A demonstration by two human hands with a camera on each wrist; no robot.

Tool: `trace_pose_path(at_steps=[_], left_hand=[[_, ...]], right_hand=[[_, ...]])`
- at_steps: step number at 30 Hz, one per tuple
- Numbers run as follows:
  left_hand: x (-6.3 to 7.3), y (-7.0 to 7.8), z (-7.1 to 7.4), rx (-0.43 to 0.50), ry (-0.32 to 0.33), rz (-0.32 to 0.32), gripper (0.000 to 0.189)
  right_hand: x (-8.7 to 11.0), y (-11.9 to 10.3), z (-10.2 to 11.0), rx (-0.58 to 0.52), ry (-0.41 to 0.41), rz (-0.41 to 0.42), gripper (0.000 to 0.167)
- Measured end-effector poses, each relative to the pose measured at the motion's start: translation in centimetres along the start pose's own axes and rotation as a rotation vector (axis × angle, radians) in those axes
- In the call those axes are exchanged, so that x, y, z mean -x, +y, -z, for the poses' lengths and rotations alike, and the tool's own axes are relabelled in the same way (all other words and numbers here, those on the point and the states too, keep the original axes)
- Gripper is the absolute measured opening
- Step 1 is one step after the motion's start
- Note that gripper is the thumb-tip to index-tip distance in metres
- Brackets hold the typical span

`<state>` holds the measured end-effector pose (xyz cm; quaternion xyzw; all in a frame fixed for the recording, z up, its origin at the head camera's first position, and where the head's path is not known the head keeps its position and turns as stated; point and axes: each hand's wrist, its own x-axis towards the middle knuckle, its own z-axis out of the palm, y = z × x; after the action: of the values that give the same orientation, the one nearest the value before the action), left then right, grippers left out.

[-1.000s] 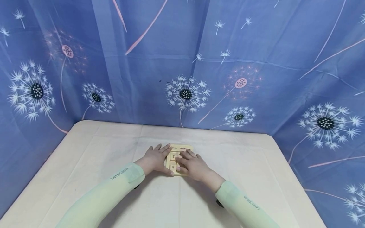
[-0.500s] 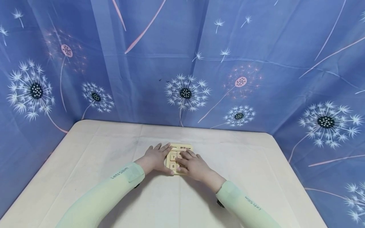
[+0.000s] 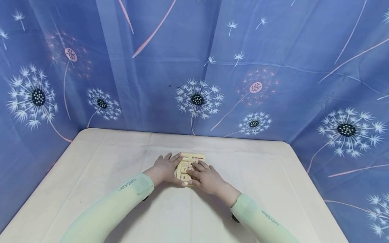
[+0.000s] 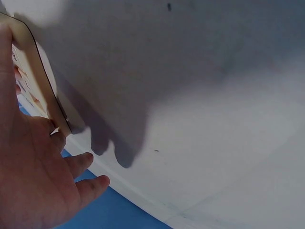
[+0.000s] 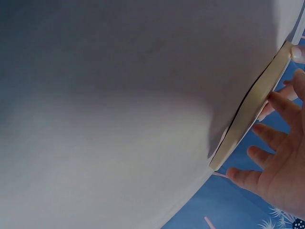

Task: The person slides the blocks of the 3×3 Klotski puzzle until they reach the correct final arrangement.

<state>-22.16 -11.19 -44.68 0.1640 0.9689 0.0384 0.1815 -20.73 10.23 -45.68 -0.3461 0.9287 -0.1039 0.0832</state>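
A pale yellow number sliding puzzle (image 3: 189, 156) lies flat on the table, between both hands. My left hand (image 3: 165, 170) holds its left side, thumb at the near corner and forefinger at the far one. The left wrist view shows the puzzle's side edge (image 4: 45, 86) beside the thumb. My right hand (image 3: 210, 179) reaches over from the right, its fingers fairly straight on the tiles. One fingertip is at the tile marked 7 (image 3: 184, 169), with the tile marked 8 (image 3: 184, 178) nearer me. Right-hand fingers hide most tiles on the right.
A cream cloth covers the table (image 3: 121, 202), whose far edge meets a blue curtain (image 3: 152, 84) with dandelion prints. Curtain panels also stand at left and right. Both forearms wear pale green sleeves (image 3: 106, 209).
Tile 7 has slid a little toward me, closing on tile 8, and a gap now shows above it. The right fingers shifted slightly; the left hand has stayed in place.
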Motion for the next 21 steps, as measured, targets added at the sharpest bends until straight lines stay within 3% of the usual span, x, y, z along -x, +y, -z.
trace_pose_path(at_steps=[21], left_hand=[[-0.02, 0.12, -0.02, -0.001, -0.003, 0.011, 0.115]], right_hand=[[0.34, -0.06, -0.31, 0.009, -0.009, -0.015, 0.047]])
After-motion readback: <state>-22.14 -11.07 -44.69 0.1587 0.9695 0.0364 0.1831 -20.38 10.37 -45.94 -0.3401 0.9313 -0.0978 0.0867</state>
